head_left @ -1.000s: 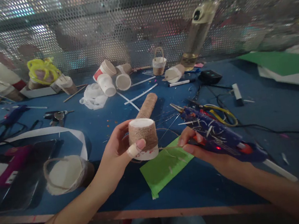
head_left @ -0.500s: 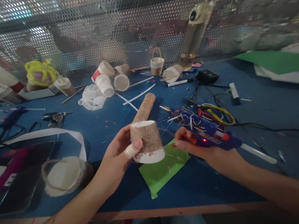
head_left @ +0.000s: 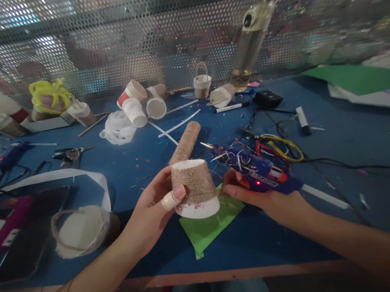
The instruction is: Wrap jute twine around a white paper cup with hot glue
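My left hand is closed around a paper cup wrapped in brown twine, tilted with its bare white rim downward. A bandage-like wrap circles that thumb. Behind the cup lies a roll of twine. In my right hand is a blue glue gun, its nozzle pointing left and away from me, a red light lit and a white glue stick out of its back. Thumb and forefinger are pinched near the cup; whether twine is between them is hard to see. Beneath both hands lies green paper.
Finished-looking small baskets, paper cups and a water bottle stand along the perforated screen. Scissors and cables are beside the glue gun. A white basket and a phone lie at left.
The glue gun and my right hand have shifted slightly left, nearer the cup. The cup has tipped a little and sits slightly lower right. The whole view has drifted slightly.
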